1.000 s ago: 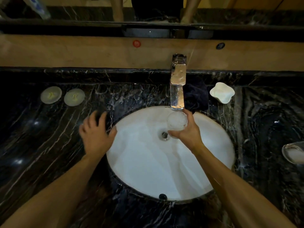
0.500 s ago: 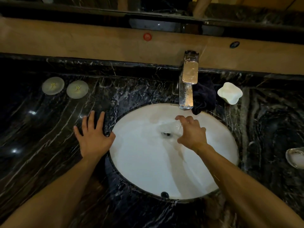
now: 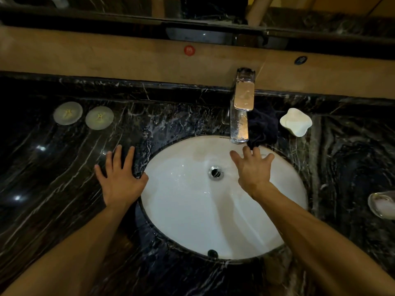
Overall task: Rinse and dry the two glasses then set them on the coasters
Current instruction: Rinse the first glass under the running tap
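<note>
Dark marble countertop with white veins all around, white oval sink sunk into it, and a mirror along the back wall, so pretty clearly a bathroom vanity in dim light. Left hand is lying flat on the stone right at the basin's left edge, fingers straight and spread, holding nothing; looks to me like it's just there for balance while leaning in. Right hand is out over the basin just short of the chrome faucet, fingers splayed apart and nothing in it either. My guess is it's going for the dark cloth bunched up behind the faucet, which would make sense for the drying part, though it could be the tap instead. No water stream that I can make out. The two round coasters sit side by side at the back left, well away from the splash zone, and both are bare. As for the glasses, honestly I can't find either one here; clear glass on white porcelain in this light could easily hide. White lobed soap dish is right of the faucet, and a shiny dish pokes in at the right edge.
</note>
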### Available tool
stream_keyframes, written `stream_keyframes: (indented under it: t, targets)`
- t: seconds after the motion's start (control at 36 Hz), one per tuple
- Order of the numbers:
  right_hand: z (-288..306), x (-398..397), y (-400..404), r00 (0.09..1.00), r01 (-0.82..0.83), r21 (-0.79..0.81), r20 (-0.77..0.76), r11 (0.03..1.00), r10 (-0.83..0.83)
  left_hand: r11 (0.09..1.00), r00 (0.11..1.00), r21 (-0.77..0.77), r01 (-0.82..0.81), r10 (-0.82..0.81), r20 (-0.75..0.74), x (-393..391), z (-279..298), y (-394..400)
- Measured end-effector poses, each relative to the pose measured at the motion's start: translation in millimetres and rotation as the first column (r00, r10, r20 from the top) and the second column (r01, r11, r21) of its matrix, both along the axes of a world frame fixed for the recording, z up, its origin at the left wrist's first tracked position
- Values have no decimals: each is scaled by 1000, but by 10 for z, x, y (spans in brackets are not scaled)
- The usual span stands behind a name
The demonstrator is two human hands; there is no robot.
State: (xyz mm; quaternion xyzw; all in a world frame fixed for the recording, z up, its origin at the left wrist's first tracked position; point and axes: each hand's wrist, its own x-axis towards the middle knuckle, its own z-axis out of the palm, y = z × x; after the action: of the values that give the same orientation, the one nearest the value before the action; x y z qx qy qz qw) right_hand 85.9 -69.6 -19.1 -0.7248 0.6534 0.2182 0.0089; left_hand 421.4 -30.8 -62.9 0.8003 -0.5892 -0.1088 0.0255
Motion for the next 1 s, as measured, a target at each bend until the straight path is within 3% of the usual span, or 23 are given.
stream_keyframes:
  t: [0.33, 0.42, 0.5, 0.56, 0.61, 0.67, 0.72, 0.86, 1.0]
  targets:
    - [58, -11, 42, 994, -97, 20, -57, 995, 98, 1000, 1000, 0, -3, 3, 4, 4, -1, -3]
    - [36, -51, 69, 997, -76, 29, 28, 997, 75, 1000, 1000, 3, 0, 0, 5, 1, 3, -1]
    - [6, -115, 83, 968, 42, 29, 247, 999, -48, 1000, 1000, 2, 1, -1, 10, 2, 11, -8]
    - [-11, -183, 92, 860, 175, 64, 476, 982, -184, 1000, 1000, -1, 3, -3, 4, 1, 12, -8]
    - [7, -239, 127, 647, 282, 143, 702, 949, -298, 1000, 1000, 0, 7, -7, 0, 1, 10, -6]
    - [47, -262, 203, 450, 344, 181, 830, 921, -331, 1000, 1000, 0, 10, -10, 3, 7, 3, -4]
    - [74, -266, 295, 334, 389, 193, 882, 901, -332, 1000, 1000, -1, 11, -11, 7, 17, -6, -2]
    - [151, -295, 510, 184, 489, 183, 934, 853, -307, 1000, 1000, -6, 10, -10, -17, 13, 8, 9]
    - [284, -471, 668, 133, 580, 135, 957, 803, -257, 1000, 1000, 8, 12, -12, -10, -7, 21, 11]
